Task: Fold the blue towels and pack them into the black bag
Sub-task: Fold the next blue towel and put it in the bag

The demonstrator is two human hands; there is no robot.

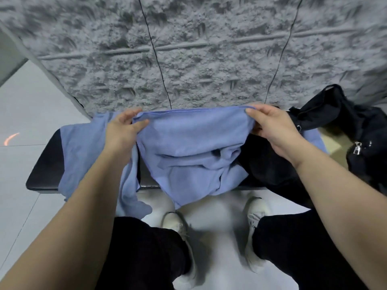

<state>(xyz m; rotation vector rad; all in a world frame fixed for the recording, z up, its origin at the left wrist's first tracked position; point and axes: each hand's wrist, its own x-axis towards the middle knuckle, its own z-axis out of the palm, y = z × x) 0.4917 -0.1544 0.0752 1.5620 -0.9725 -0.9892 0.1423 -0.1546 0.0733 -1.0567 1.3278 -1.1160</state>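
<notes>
Pinching the top corners of a blue towel [192, 143] above the bench [45, 166], the left hand [123, 130] and right hand [274, 128] are risking its slack lower half slipping off the bench's near edge, short of the black bag [343, 122] at the right end.

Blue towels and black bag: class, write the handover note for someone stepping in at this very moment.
Left hand pinches one top corner of a blue towel; right hand pinches the other, holding it spread over the bench.
A second towel lies crumpled on the bench to the left.
The black bag sits at the right; its contents cannot be seen.
Done: no finished fold visible.
Left: fold both towels, pack them.
</notes>
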